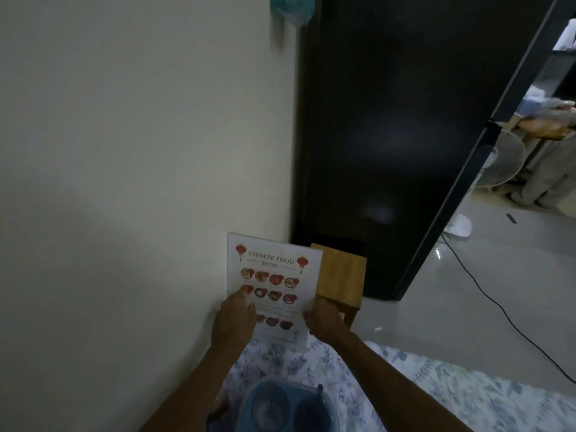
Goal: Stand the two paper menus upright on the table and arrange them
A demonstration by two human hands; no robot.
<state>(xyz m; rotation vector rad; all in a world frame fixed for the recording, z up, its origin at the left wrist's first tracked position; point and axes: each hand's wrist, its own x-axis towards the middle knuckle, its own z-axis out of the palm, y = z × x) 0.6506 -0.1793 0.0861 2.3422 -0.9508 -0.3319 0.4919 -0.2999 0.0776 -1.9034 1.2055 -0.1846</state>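
A paper menu (274, 282), headed "Chinese Food Menu" with red lanterns and rows of dish pictures, is held upright in both hands, in front of a pale wall (140, 151) and a small wooden stool (341, 275). The left hand (233, 319) is laid over the sheet's lower left part, fingers pressed together and flat on the printed face, thumb not seen. The right hand (324, 316) is closed on the right edge, fingers curled behind and the edge pinched at the fingertips. The menu's lower edge is seen just above a floral-patterned cloth (467, 397); contact with it cannot be told. Only one menu is made out. A blue container (280, 406) with round compartments is noted at the near edge, blurred. A tall black cabinet (405, 135) is recorded to the right of the wall, and a black cable (498, 310) is trailed over the pale tiled floor (514, 266)
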